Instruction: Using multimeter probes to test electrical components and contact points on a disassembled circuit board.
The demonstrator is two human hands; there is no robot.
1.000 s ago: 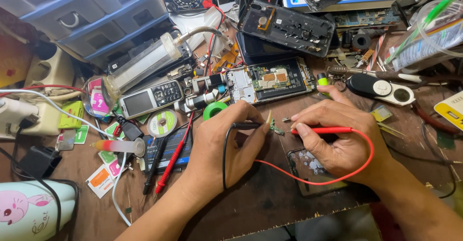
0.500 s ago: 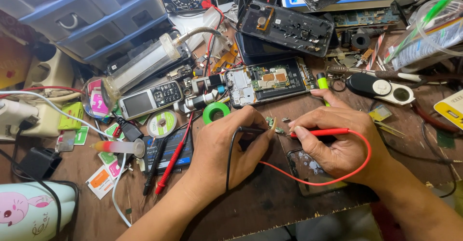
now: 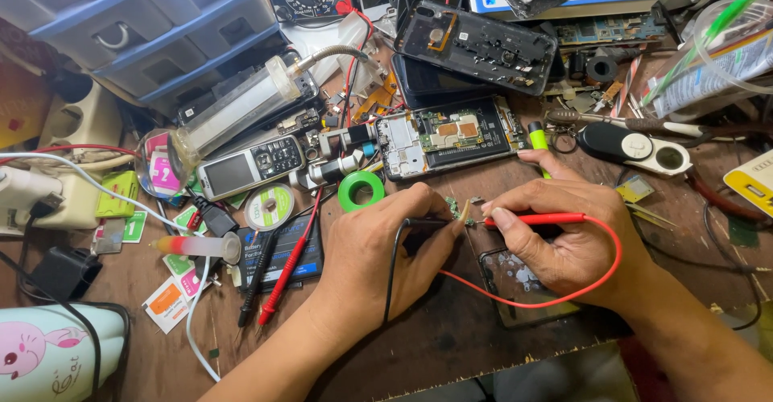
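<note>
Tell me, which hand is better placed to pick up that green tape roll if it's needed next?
Left, probably. The left hand, holding the black probe, sits right beside the green tape roll. The right hand grips the red probe farther away, and would have to cross over the left.

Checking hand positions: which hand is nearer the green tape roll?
Left. The left hand, holding the black probe, sits just below and right of the green tape roll. The right hand, holding the red probe, is farther off to the right.
</note>
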